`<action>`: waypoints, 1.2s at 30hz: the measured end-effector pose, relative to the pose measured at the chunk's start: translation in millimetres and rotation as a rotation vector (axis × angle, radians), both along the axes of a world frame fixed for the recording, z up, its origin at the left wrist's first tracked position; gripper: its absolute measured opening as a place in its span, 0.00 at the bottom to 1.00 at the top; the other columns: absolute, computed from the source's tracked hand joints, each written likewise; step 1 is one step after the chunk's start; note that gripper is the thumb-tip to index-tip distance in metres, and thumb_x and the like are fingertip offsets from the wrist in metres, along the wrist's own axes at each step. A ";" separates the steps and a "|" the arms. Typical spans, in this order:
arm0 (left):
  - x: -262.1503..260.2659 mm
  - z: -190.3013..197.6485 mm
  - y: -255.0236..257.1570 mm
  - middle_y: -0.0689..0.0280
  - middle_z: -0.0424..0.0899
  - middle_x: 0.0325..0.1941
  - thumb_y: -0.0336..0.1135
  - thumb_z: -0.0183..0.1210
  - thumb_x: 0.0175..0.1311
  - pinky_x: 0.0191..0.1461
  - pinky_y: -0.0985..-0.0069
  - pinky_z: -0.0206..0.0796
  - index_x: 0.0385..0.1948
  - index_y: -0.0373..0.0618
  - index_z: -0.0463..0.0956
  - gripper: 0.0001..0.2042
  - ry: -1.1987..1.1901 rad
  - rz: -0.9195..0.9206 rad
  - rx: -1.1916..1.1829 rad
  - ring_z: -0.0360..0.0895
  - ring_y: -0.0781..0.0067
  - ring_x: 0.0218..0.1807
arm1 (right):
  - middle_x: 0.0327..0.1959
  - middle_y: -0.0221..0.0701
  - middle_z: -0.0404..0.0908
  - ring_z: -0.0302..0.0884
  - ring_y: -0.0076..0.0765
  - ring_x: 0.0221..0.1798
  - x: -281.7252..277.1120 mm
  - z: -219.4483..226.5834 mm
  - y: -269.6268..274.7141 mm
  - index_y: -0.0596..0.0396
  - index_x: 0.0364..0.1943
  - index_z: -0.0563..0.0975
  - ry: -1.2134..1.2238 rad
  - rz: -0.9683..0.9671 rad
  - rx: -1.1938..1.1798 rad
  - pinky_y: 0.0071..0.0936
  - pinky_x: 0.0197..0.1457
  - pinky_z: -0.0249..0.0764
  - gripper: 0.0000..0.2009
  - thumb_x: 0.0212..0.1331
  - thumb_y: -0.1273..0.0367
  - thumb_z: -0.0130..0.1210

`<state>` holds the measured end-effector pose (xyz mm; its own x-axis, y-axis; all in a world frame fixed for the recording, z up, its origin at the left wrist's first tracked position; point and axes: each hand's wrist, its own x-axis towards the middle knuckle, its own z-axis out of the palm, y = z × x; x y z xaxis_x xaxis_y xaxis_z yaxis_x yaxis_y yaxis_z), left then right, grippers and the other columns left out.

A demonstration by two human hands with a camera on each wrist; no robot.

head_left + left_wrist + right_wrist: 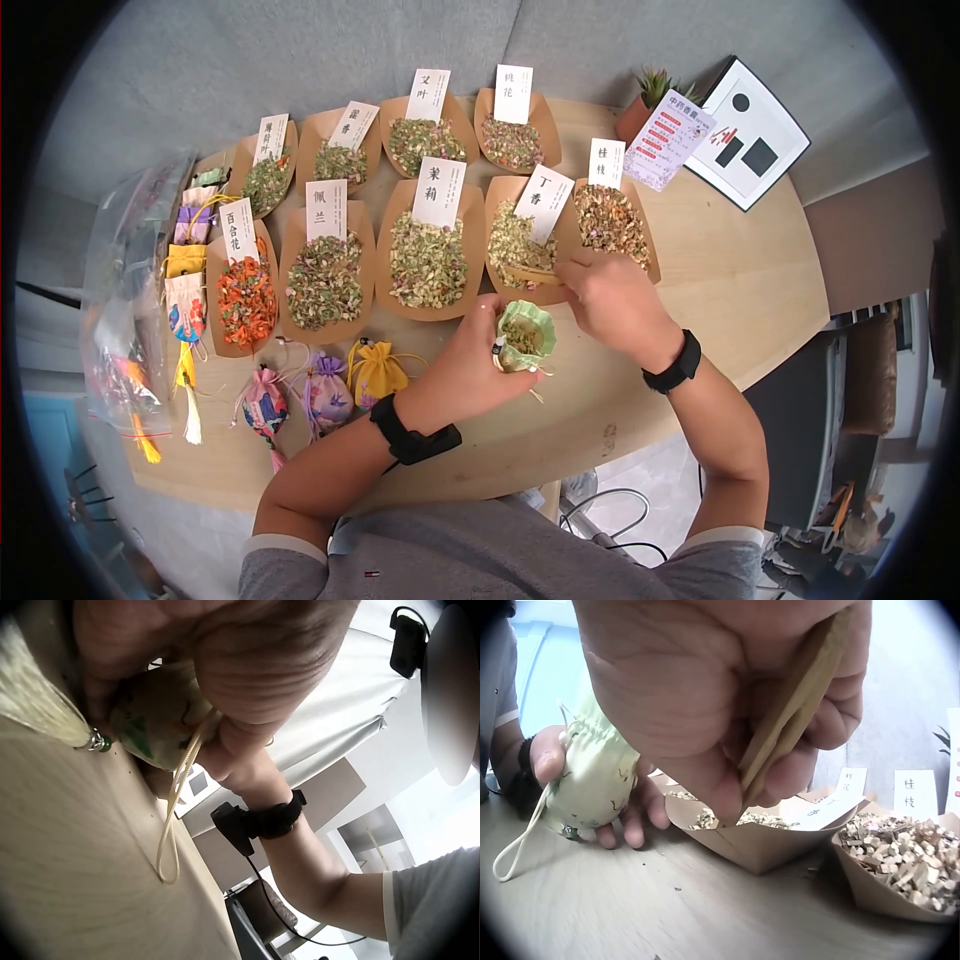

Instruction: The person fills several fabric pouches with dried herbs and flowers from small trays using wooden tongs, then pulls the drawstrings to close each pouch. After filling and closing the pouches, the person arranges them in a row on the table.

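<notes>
My left hand (462,362) grips a pale green drawstring pouch (543,322), its mouth spread upward with dried herb bits inside. A cream cord (171,825) loops from the pouch, and a cream tassel (41,697) shows in the left wrist view. Between the thumb and fingers of my right hand (622,308) is a wooden scoop (795,705), its handle slanting up through the grip. The scoop's end lies in the pale dried flowers of a brown paper tray (761,851), just beyond the pouch. A white label card (543,203) stands in that tray.
Further paper trays of herbs with label cards fill two rows, including a tray of orange petals (247,310) and one of chopped twigs (610,222). Filled pouches (327,392) lie front left, near a plastic bag (125,300). A potted plant (640,110) and framed board (757,140) stand back right.
</notes>
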<state>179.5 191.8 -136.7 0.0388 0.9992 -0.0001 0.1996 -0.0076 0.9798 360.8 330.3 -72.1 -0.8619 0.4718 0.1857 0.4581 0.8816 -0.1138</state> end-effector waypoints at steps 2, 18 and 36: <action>-0.1 0.7 0.2 0.58 0.72 0.56 0.36 0.77 0.52 0.60 0.71 0.70 0.62 0.35 0.59 0.40 0.008 0.001 0.005 0.73 0.72 0.58 | 0.28 0.39 0.77 0.81 0.49 0.33 2.6 1.3 2.7 0.59 0.27 0.76 0.011 -0.012 -0.029 0.44 0.36 0.77 0.02 0.51 0.76 0.57; -0.5 1.8 0.1 0.58 0.72 0.55 0.34 0.77 0.52 0.59 0.72 0.69 0.61 0.35 0.59 0.39 -0.030 0.005 0.042 0.73 0.73 0.57 | 0.30 0.38 0.79 0.80 0.52 0.34 19.0 88.0 -36.7 0.58 0.36 0.81 0.103 -0.094 -0.200 0.43 0.36 0.76 0.08 0.51 0.74 0.65; 1.4 2.5 -1.0 0.59 0.73 0.54 0.35 0.77 0.52 0.59 0.72 0.70 0.61 0.36 0.59 0.38 -0.021 0.011 0.005 0.74 0.73 0.56 | 0.32 0.41 0.80 0.82 0.52 0.36 16.4 17.2 -5.0 0.61 0.31 0.82 -0.138 -0.122 -0.222 0.46 0.43 0.78 0.06 0.56 0.70 0.61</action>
<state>180.9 190.8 -134.2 0.0274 0.9996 0.0057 0.1792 -0.0105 0.9837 377.2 325.3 -55.0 -0.8060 0.5899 -0.0488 0.5840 0.7792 -0.2277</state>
